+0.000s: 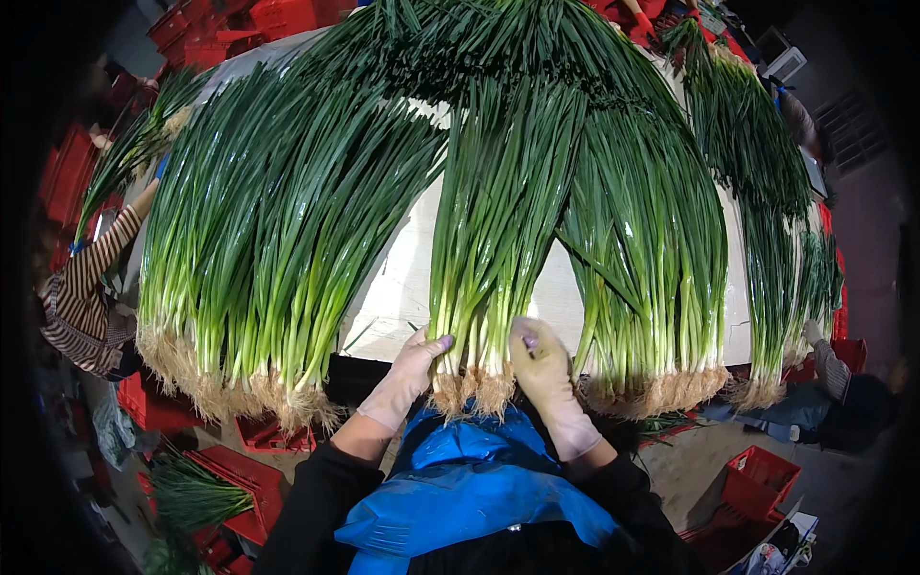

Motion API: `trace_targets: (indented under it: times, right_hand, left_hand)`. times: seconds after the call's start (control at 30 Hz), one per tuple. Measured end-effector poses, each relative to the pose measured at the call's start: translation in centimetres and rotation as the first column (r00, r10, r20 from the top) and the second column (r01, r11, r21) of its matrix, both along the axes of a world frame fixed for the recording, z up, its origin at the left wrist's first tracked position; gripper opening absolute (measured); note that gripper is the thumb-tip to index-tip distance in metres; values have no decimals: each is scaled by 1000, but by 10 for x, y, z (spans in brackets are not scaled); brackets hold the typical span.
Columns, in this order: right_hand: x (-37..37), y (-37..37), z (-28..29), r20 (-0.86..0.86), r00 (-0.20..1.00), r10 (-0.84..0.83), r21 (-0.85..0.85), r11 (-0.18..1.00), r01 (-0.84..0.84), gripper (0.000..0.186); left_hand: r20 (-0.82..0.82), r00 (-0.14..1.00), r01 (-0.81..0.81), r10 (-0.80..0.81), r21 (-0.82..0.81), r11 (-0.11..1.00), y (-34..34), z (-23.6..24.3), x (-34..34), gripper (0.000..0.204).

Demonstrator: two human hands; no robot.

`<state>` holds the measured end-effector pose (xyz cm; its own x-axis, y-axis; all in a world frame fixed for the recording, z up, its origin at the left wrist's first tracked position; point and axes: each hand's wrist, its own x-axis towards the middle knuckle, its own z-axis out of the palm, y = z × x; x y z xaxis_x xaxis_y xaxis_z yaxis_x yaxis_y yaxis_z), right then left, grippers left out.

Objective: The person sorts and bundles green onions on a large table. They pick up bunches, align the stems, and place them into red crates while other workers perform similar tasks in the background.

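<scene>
A bunch of green garlic [479, 278], with long flat leaves, pale stems and brown root tufts, lies in front of me with its roots at the table's near edge. My left hand [412, 372], in a thin pale glove, closes on the stems at the bunch's left side, thumb on top. At its right side my right hand [542, 362], also gloved, is curled closed against the stems; its fingertips are partly hidden. Larger piles of green garlic lie to the left [259, 230] and to the right [661, 259], roots toward me.
More greens [517, 48] are heaped across the far side of the white table [393, 297]. A person in a striped sleeve [107, 247] works at the left, another person [832, 369] at the right. Red crates [757, 479] stand on the floor around the table.
</scene>
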<state>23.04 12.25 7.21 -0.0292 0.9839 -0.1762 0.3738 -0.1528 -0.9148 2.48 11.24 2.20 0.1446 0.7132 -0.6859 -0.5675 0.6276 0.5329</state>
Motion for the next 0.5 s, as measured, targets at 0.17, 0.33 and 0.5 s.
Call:
trace_targets:
  times: [0.17,0.33,0.5]
  right_hand:
    - [-39,-17,0,-79,988,132,-217,965,-147,46]
    - [-56,-6,-11,-491,871,-1,-386,896,-217,57]
    - [-56,-11,-42,-609,719,-335,-524,850,-48,26]
  left_hand:
    - [-66,997,52,-45,103,993,-4,23,-2,30]
    - [85,996,-5,-14,212,977,-23,9,0,36]
    - [281,954,82,-102,82,993,-13,44,-8,39]
